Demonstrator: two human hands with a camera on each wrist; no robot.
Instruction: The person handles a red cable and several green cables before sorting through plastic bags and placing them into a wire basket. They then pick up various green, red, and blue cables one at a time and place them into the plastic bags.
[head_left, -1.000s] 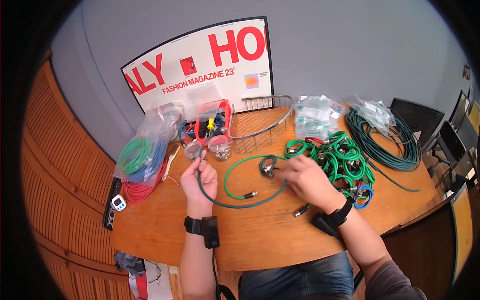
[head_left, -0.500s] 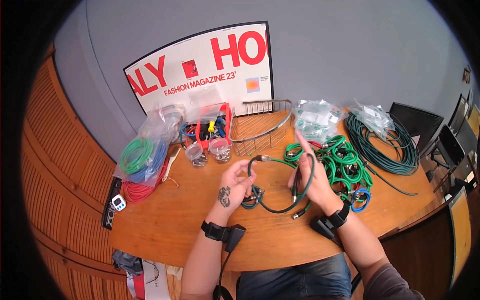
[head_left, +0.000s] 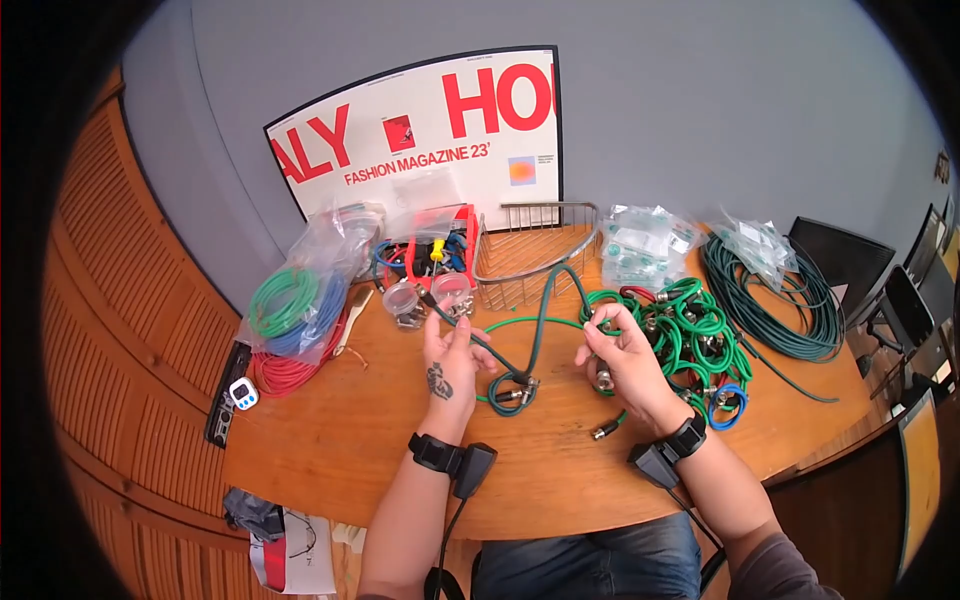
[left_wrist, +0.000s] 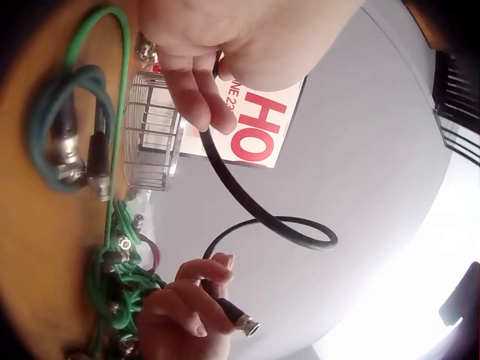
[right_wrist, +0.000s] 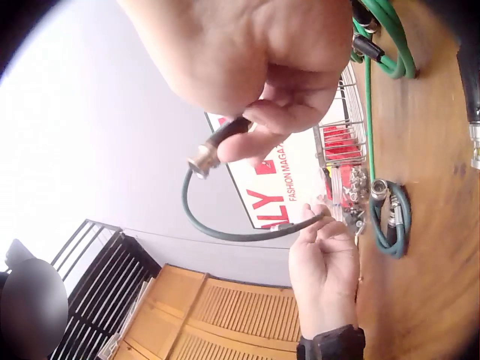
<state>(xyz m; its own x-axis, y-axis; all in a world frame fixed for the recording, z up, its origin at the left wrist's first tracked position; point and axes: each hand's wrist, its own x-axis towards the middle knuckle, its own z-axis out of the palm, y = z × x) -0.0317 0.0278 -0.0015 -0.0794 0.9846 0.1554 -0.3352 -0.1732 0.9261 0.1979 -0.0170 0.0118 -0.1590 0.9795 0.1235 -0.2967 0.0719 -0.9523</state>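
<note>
A dark green coaxial cable (head_left: 538, 325) arches up between the two hands. My left hand (head_left: 450, 365) pinches it near one end, whose black connector sleeve shows above the fingers. At the other end, my right hand (head_left: 632, 365) grips the black sleeve between thumb and fingers, and the metal BNC connector (right_wrist: 204, 160) sticks out below the hand in the head view. Under the arch, a small coiled dark green cable (head_left: 508, 408) with metal connectors lies on the table. A longer green cable (head_left: 540, 320) runs behind it.
Green cables (head_left: 700, 345) are heaped at the right, with a blue coil (head_left: 728, 406) beside them. Behind stand a wire basket (head_left: 537, 265), plastic bags (head_left: 648, 245) and small jars (head_left: 404, 303). A large dark cable coil (head_left: 820, 320) lies far right, bagged cables (head_left: 290, 305) left.
My right hand has left the small coil and taken one end of the cable. My left hand moved right, then slightly back left; the cable's loop now arches upward between both hands.
</note>
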